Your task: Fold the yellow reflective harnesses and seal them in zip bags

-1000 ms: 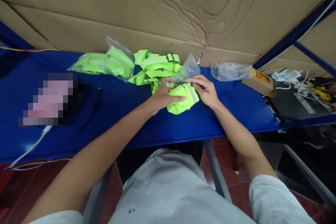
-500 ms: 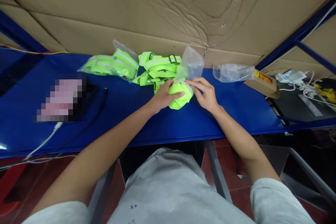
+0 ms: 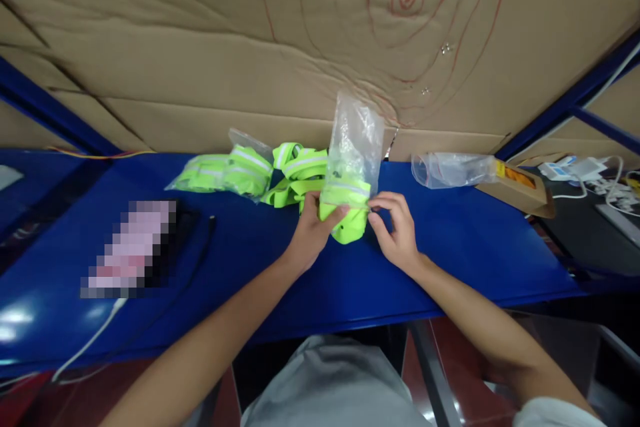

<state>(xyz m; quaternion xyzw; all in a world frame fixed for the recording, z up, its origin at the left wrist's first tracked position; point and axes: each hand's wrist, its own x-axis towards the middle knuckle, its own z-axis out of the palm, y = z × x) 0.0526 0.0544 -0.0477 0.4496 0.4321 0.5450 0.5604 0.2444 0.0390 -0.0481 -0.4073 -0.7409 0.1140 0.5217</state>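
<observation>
Blue table (image 3: pixel 280 293): runs left to right across the scene, under everything listed here.
Pixelated thing (image 3: pixel 131 247): at left, its long axis slanting from near left to far right.
White cable (image 3: pixel 93 342): meets the near end of the pixelated thing and curves toward the near left.
Black cable (image 3: pixel 200 250): just right of the pixelated thing, its tip pointing far.
Bagged bands (image 3: pixel 250 170): far left of the hands, neon yellow-green with a pale stripe.
Loose bands (image 3: pixel 303 170): between the bagged bands and the clear bag, in a heap.
Left hand (image 3: pixel 307 230): fingers clamped on the left side of the band bundle, thumb across its near face.
Band bundle (image 3: pixel 350 227): between the hands, its far part inside the bag, its rounded near end bare and pointing near.
Clear bag (image 3: pixel 357 140): long axis near to far, the flat, slack end pointing far toward the cardboard; its near edge crosses the bundle.
Right hand (image 3: pixel 397 227): thumb and fingers pinched together on the bag's near right edge.
Flat bags (image 3: pixel 453 170): far right, lying left to right.
Cardboard box (image 3: pixel 523 190): just right of the flat bags, touching them.
</observation>
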